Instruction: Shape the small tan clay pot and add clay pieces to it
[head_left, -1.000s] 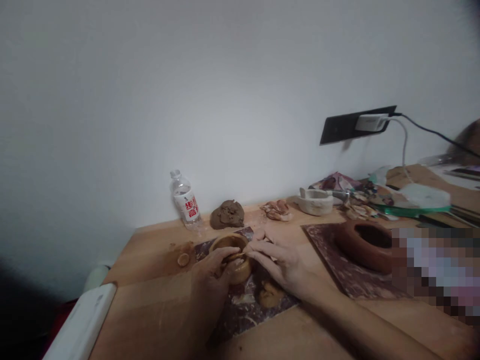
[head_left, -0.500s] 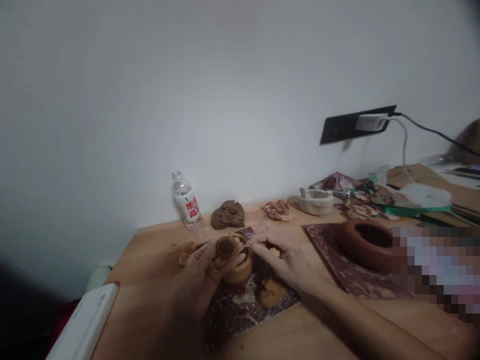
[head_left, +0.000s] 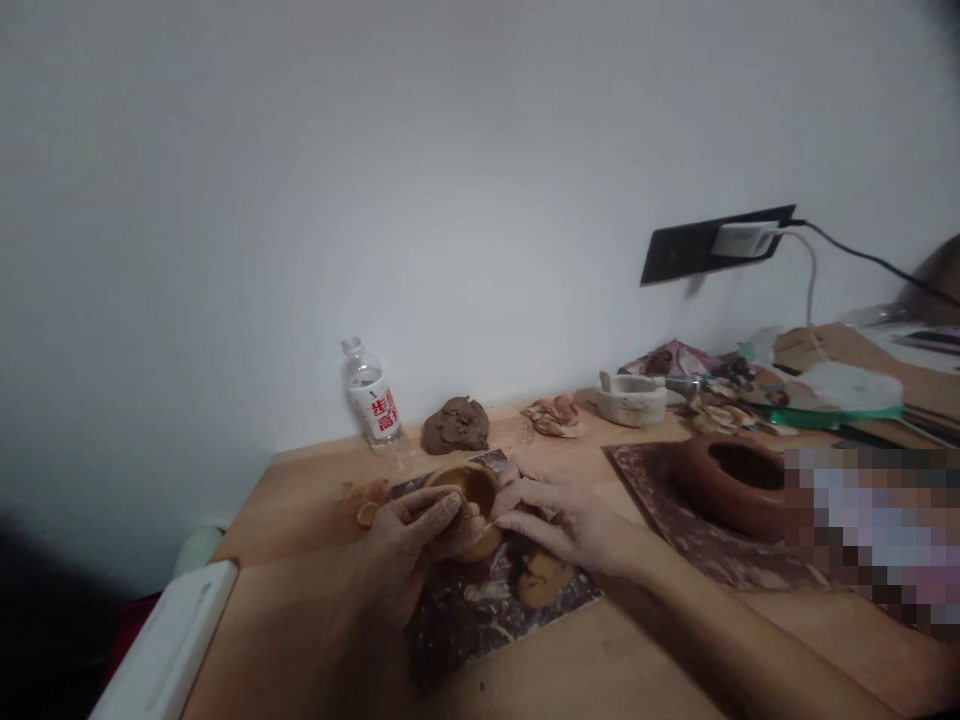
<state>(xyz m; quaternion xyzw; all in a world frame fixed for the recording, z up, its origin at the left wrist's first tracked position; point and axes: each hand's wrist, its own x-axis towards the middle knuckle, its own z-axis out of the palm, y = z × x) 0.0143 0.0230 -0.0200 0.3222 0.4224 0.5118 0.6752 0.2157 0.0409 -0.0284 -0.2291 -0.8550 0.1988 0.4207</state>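
A person's two bare hands meet over a tan clay bowl (head_left: 486, 547), which sits on a dark marbled board (head_left: 472, 635) at the near middle of a wooden table (head_left: 292, 590). The left hand (head_left: 409, 540) is curled at the bowl's left and near side, fingers bent inward; what it grips is hidden. The right hand (head_left: 566, 515) comes in from the right, thumb and fingertips drawn close beside the bowl's right side; whether they are clamped on something is too small to tell. The step seems to be fine fingertip shaping, and the next move calls for a light, steady touch that spares the rim. A flattened tan clay lump (head_left: 546, 578) lies on the board, right of the bowl. Half a second ago the left hand showed a small round cup, its opening facing the viewer; now that cup is out of sight, and the left fingers have turned over.
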